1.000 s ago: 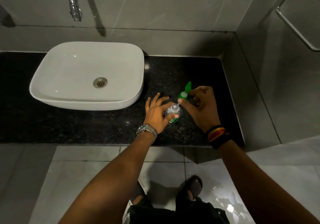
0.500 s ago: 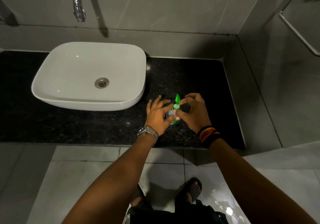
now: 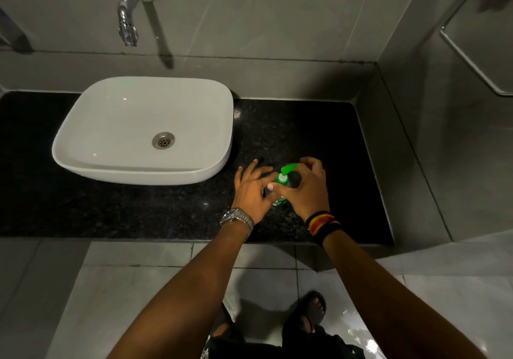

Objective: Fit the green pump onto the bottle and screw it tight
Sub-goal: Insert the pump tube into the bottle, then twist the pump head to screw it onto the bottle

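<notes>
We see the green pump (image 3: 285, 175) seated atop the bottle (image 3: 281, 201), which stands on the black counter (image 3: 166, 208) right of the basin (image 3: 144, 131). Right hand (image 3: 306, 189) pinches the pump collar; left hand (image 3: 251, 192) grips the bottle, outer fingers spread.

The green pump (image 3: 285, 175) sits atop the upright bottle (image 3: 280, 201), nozzle angled up-right; both stand just right of the sink (image 3: 144, 164).
</notes>
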`<control>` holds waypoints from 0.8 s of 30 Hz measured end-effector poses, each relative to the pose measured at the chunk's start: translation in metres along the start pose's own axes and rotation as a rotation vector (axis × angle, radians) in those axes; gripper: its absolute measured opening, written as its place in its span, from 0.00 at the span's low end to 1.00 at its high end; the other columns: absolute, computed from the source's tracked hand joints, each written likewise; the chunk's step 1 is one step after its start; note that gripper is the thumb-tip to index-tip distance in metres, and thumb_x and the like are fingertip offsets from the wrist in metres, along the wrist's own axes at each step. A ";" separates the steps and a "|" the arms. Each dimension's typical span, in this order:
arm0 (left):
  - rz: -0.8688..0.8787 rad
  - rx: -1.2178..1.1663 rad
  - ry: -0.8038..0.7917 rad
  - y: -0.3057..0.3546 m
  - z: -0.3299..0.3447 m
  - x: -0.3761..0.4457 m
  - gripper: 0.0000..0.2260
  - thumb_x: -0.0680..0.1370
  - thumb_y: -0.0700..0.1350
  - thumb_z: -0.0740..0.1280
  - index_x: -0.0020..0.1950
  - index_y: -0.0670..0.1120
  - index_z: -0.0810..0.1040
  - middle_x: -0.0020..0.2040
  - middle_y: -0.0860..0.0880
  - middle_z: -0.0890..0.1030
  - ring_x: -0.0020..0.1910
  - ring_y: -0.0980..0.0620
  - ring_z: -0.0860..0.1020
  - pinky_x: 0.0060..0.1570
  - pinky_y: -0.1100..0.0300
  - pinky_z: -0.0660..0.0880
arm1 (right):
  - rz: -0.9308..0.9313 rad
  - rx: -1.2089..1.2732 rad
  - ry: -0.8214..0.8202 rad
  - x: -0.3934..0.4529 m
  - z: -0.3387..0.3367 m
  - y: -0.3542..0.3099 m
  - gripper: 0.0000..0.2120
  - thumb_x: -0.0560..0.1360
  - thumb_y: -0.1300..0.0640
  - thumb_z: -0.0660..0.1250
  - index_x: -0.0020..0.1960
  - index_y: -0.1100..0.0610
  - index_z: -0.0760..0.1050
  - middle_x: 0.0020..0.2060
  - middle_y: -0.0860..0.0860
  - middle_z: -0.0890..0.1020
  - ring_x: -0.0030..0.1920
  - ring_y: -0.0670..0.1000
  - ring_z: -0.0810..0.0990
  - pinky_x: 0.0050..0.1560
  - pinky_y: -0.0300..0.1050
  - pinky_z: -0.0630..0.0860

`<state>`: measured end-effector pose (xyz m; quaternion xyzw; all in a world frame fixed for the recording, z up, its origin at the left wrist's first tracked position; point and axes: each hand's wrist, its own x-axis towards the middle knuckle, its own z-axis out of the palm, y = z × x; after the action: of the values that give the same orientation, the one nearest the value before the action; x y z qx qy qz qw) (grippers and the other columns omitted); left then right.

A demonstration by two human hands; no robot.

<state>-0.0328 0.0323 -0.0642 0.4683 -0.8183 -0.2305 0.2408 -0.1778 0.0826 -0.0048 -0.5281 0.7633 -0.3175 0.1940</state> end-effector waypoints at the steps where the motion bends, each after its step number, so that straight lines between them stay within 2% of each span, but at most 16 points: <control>1: 0.003 -0.003 0.002 0.001 0.000 0.000 0.24 0.74 0.61 0.63 0.67 0.53 0.79 0.69 0.51 0.76 0.78 0.45 0.59 0.75 0.37 0.49 | -0.016 0.058 -0.016 0.000 -0.001 0.003 0.21 0.65 0.44 0.79 0.54 0.52 0.82 0.67 0.51 0.69 0.67 0.53 0.70 0.64 0.46 0.73; 4: 0.003 -0.021 0.014 0.002 -0.001 -0.001 0.29 0.72 0.66 0.60 0.66 0.51 0.79 0.69 0.50 0.77 0.77 0.45 0.60 0.76 0.39 0.48 | -0.035 0.073 -0.001 0.000 -0.002 0.009 0.14 0.67 0.48 0.79 0.48 0.54 0.83 0.66 0.51 0.72 0.66 0.53 0.72 0.64 0.46 0.74; 7: -0.006 -0.036 0.013 0.003 -0.002 -0.001 0.26 0.72 0.62 0.64 0.65 0.51 0.80 0.68 0.50 0.77 0.77 0.44 0.60 0.75 0.38 0.49 | 0.051 0.018 0.047 0.003 0.004 0.003 0.17 0.64 0.45 0.80 0.43 0.53 0.77 0.60 0.52 0.75 0.62 0.54 0.75 0.57 0.41 0.71; 10: -0.006 -0.033 0.005 0.003 -0.002 0.000 0.22 0.73 0.56 0.67 0.65 0.50 0.80 0.68 0.49 0.78 0.77 0.44 0.60 0.75 0.37 0.49 | 0.058 0.047 0.025 0.002 0.004 0.005 0.22 0.62 0.40 0.79 0.49 0.49 0.77 0.60 0.50 0.73 0.63 0.52 0.73 0.59 0.43 0.72; 12: 0.005 -0.028 0.013 0.002 -0.001 0.000 0.23 0.73 0.56 0.66 0.66 0.50 0.79 0.68 0.49 0.78 0.77 0.44 0.60 0.75 0.36 0.50 | -0.008 0.100 -0.035 -0.001 -0.001 0.011 0.25 0.65 0.43 0.78 0.58 0.48 0.79 0.65 0.49 0.70 0.66 0.52 0.71 0.63 0.45 0.73; 13: 0.006 -0.031 0.014 0.001 -0.001 0.000 0.24 0.73 0.59 0.65 0.66 0.50 0.79 0.67 0.49 0.78 0.77 0.44 0.60 0.75 0.36 0.50 | -0.052 0.099 -0.053 -0.002 -0.003 0.013 0.23 0.67 0.45 0.77 0.59 0.48 0.80 0.67 0.49 0.70 0.67 0.52 0.71 0.64 0.47 0.74; 16: -0.014 -0.048 0.011 0.002 -0.001 0.000 0.29 0.71 0.66 0.62 0.66 0.51 0.80 0.67 0.50 0.78 0.77 0.45 0.60 0.76 0.40 0.48 | -0.106 0.008 -0.033 0.001 -0.006 0.014 0.14 0.69 0.51 0.76 0.53 0.52 0.83 0.64 0.50 0.73 0.65 0.52 0.72 0.64 0.46 0.73; 20: 0.000 -0.046 0.016 0.001 -0.002 0.001 0.30 0.70 0.68 0.64 0.65 0.53 0.80 0.67 0.51 0.78 0.77 0.46 0.60 0.76 0.40 0.48 | -0.149 -0.077 -0.058 0.008 -0.013 0.010 0.14 0.69 0.53 0.76 0.52 0.56 0.83 0.59 0.52 0.75 0.61 0.53 0.72 0.62 0.49 0.73; 24: -0.009 -0.057 0.006 0.003 -0.003 0.002 0.30 0.69 0.68 0.63 0.65 0.53 0.80 0.67 0.50 0.78 0.77 0.46 0.60 0.76 0.39 0.48 | -0.249 -0.083 -0.173 0.013 -0.020 0.013 0.16 0.70 0.53 0.76 0.55 0.59 0.82 0.59 0.52 0.76 0.61 0.52 0.72 0.62 0.44 0.72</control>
<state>-0.0343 0.0311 -0.0600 0.4655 -0.8086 -0.2533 0.2556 -0.2040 0.0790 0.0010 -0.6518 0.6846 -0.2606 0.1963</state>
